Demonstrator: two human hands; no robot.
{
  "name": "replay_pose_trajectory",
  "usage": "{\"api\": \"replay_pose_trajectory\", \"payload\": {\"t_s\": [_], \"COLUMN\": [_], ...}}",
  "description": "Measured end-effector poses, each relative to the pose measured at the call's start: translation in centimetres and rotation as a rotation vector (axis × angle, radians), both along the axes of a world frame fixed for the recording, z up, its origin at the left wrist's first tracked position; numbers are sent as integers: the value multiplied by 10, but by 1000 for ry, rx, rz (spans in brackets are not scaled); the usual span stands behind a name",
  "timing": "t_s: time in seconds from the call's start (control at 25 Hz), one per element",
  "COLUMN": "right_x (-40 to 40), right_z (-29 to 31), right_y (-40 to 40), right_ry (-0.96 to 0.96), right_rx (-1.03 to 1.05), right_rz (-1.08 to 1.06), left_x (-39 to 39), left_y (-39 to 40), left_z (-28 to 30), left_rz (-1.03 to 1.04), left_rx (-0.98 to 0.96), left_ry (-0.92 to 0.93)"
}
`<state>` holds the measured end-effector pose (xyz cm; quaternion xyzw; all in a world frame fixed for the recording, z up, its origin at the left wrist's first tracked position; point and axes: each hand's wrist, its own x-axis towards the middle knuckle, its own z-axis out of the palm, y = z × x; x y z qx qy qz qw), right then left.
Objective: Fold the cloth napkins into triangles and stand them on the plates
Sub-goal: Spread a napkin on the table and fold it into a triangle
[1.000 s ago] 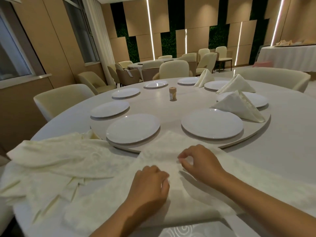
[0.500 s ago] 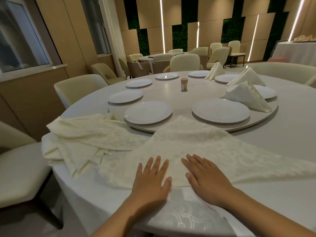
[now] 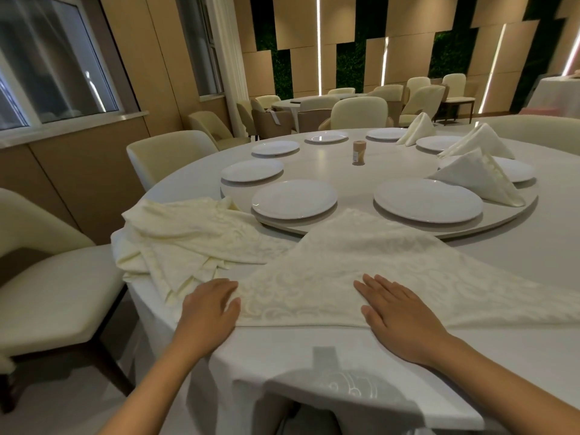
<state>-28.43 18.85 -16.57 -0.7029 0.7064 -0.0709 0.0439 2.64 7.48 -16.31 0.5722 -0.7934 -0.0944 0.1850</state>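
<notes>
A cream patterned napkin (image 3: 370,271) lies flat on the table as a wide triangle, its long edge toward me. My left hand (image 3: 208,309) presses flat on its left corner. My right hand (image 3: 398,312) lies flat on the napkin near the middle of the long edge. A heap of loose napkins (image 3: 188,240) sits to the left. Two bare white plates stand nearest on the turntable, the left plate (image 3: 293,199) and the right plate (image 3: 426,204). A folded triangle napkin (image 3: 477,175) stands on a plate at the right, with two more folded napkins (image 3: 419,128) behind.
The round turntable (image 3: 361,227) carries several more plates (image 3: 252,169) and a small brown shaker (image 3: 358,152). Cream chairs stand around the table, one chair (image 3: 47,284) close at my left. The table edge runs just below my hands.
My hands went from curled on the cloth to flat, then slid apart along the napkin's near edge, the left hand reaching the left corner. The camera view shifted left and back.
</notes>
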Motion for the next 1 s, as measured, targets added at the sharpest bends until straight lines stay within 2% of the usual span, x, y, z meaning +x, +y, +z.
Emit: {"api": "replay_pose_trajectory", "payload": {"t_s": [0.12,0.28,0.48,0.72,0.84,1.0], "right_x": [1,8,39,51,55,56], "right_z": [1,8,11,10,6,0], "right_y": [-1,-4,-12,-27,-31,-31], "right_ry": [7,17,-16,0,6,11], "right_rx": [7,7,14,53,42,28], "right_rz": [-8,-37,160,71,43,38], "left_x": [9,4,-5,-15,-18,-10], "left_y": [-7,-10,-15,-33,-39,-34], "left_z": [3,6,8,12,8,1], "left_rz": [107,163,204,226,214,185], "left_rx": [-13,-49,18,-129,-129,-131], "left_ry": [-23,72,245,54,-36,37]}}
